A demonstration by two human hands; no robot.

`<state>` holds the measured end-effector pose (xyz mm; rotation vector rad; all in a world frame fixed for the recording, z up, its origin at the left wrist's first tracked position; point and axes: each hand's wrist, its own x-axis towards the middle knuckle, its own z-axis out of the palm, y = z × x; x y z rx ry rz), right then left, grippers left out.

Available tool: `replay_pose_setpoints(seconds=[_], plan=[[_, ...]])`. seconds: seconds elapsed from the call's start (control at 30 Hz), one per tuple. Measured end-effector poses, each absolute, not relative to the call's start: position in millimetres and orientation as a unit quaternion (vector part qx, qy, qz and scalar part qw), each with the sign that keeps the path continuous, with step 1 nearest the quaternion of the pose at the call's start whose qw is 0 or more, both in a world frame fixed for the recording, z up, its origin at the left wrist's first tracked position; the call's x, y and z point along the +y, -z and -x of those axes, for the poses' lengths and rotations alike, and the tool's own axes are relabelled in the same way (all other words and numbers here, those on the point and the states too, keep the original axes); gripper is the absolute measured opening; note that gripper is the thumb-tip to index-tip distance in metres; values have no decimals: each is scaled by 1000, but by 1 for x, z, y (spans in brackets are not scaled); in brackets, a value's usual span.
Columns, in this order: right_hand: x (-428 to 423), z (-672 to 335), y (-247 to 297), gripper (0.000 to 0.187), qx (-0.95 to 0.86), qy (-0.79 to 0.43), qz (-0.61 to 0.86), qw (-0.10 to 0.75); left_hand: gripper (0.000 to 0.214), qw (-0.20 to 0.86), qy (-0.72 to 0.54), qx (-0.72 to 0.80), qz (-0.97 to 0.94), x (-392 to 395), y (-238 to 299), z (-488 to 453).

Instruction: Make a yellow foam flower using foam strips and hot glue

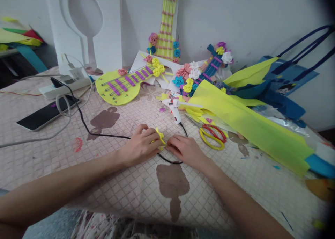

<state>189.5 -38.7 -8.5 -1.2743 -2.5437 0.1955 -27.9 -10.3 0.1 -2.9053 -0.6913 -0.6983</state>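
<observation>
Between my hands, just above the tablecloth, is a small piece of crumpled yellow paper (161, 138), flower-like in shape. My left hand (143, 143) is closed around it, its fingers curled over the top. From the other side, my right hand (185, 149) pinches at the paper's lower end, fingers bent together; the fingertips are partly hidden. A white hot glue gun (173, 109) lies just beyond my hands, and its black cord (170, 161) loops beneath them. Scissors (212, 137) with red and yellow handles lie to the right of the glue gun.
A yellow paper guitar (119, 87) and a blue one (209, 71) with paper flowers lie at the back. Yellow sheets (243, 123) spread across the right, near a blue bag (293, 78). At left are a phone (47, 114) and a power strip (62, 87) with cables.
</observation>
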Motion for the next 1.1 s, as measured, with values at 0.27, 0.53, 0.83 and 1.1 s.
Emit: replay_pose_setpoints(seconds=[0.27,0.53,0.83,1.1], plan=[[-37,-188,10,23,-880,-81,447,140,9,35,221,-230,947,-10,0,27],[-39,-186,13,22,-880,-76,443,154,13,58,228,-223,946,-11,3,27],[-38,-186,13,20,-876,-96,445,162,18,63,215,-221,949,-13,4,24],[-38,-186,11,5,-862,-129,443,212,16,37,220,-231,947,-11,2,28]])
